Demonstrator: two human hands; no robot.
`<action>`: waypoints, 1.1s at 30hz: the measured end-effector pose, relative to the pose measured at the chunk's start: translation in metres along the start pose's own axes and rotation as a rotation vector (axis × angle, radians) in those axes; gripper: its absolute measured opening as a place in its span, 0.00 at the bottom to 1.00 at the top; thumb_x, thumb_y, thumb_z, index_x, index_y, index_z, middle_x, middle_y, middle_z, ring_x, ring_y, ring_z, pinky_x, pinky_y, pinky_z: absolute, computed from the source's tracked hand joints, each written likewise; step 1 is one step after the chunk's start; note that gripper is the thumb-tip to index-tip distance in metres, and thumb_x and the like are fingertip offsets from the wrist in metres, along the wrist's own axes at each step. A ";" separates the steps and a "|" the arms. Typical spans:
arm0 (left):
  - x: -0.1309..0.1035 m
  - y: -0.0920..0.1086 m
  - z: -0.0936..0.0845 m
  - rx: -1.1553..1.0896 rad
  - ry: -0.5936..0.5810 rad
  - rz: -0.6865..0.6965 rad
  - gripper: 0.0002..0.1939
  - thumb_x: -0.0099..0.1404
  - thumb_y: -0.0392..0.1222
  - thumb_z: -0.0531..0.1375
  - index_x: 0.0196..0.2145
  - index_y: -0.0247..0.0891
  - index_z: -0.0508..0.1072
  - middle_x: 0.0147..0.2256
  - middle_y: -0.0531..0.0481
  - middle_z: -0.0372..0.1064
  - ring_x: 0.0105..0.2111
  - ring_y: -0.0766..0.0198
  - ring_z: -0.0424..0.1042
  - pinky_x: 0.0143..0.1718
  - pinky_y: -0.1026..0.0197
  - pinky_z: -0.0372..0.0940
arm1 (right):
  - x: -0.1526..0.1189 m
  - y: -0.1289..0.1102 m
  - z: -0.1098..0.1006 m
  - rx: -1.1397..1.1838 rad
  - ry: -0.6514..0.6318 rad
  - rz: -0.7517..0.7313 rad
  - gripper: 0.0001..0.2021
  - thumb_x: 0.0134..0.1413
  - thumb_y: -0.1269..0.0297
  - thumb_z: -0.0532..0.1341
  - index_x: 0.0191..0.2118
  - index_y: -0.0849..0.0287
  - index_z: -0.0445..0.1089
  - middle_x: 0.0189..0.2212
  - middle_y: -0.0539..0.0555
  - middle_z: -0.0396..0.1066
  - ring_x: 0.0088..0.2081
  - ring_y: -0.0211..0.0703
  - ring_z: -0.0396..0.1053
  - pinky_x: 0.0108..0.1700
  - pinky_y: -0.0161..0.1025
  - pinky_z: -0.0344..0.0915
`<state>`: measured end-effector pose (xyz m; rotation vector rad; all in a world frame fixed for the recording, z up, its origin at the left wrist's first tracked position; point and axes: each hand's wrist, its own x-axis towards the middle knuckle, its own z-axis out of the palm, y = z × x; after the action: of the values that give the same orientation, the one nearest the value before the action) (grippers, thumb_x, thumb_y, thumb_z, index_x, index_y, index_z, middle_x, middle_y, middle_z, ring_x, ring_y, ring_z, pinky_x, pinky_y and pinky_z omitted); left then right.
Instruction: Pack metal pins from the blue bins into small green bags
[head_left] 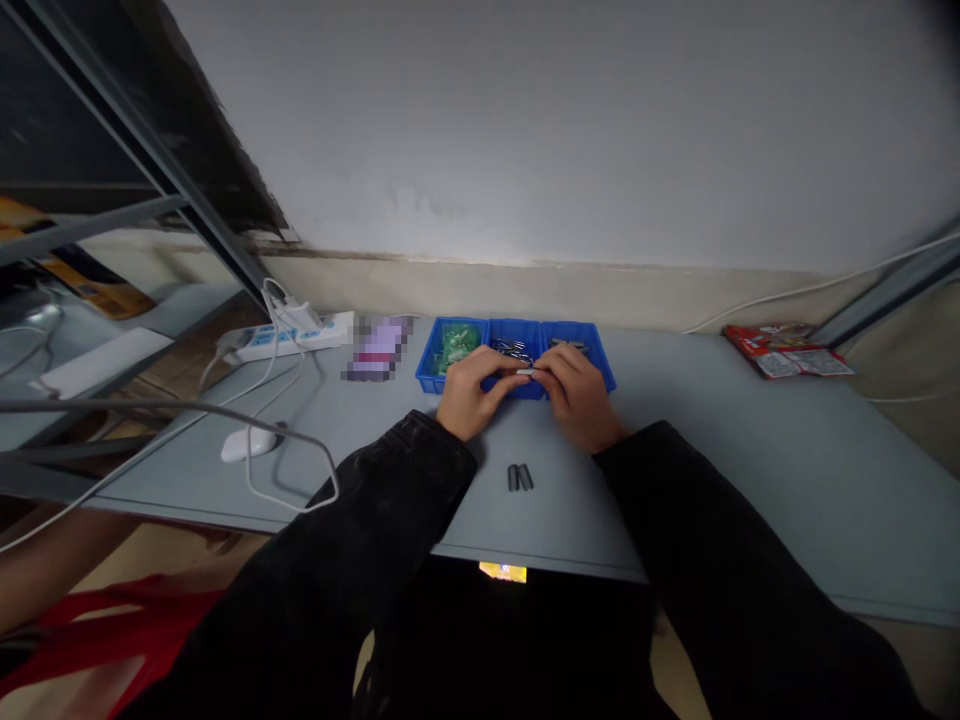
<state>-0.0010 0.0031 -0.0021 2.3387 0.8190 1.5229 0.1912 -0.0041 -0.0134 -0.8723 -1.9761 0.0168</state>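
Note:
My left hand (478,390) and my right hand (576,396) meet above the front of the blue bins, fingers pinched. Between their fingertips is a small, slim whitish piece (527,371), too small to name surely. Under and behind the hands, the left blue bin (430,383) contains small green parts (459,342). Thin shiny metal pieces (513,348) lie in the middle bin, partly covered by my hands. Dark pieces in the right bin (604,376) are mostly hidden. Two short dark grey cylinders (520,478) lie side by side on the table nearer to me.
On the left of the grey table (750,470) are a power strip (300,337) with cables, a white earbud case (247,443) and a blurred purple item (379,350). A red packet (784,350) lies at the back right. A wall stands behind.

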 end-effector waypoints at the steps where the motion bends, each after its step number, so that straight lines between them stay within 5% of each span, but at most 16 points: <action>1: 0.000 0.000 0.000 -0.003 -0.001 -0.003 0.05 0.67 0.40 0.65 0.40 0.38 0.79 0.36 0.48 0.79 0.36 0.62 0.75 0.43 0.55 0.70 | 0.000 0.000 0.000 -0.003 -0.003 0.003 0.12 0.72 0.60 0.52 0.37 0.54 0.68 0.35 0.54 0.70 0.41 0.47 0.68 0.46 0.47 0.66; 33: 0.002 0.000 0.000 -0.039 0.028 0.053 0.04 0.65 0.37 0.67 0.39 0.39 0.79 0.37 0.48 0.80 0.40 0.61 0.77 0.46 0.52 0.71 | 0.000 0.001 0.001 -0.012 -0.021 -0.001 0.13 0.72 0.60 0.51 0.34 0.54 0.65 0.33 0.54 0.69 0.39 0.47 0.67 0.44 0.47 0.65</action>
<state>-0.0006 0.0040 -0.0009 2.3341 0.7330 1.5816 0.1914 -0.0037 -0.0143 -0.8821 -1.9980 0.0142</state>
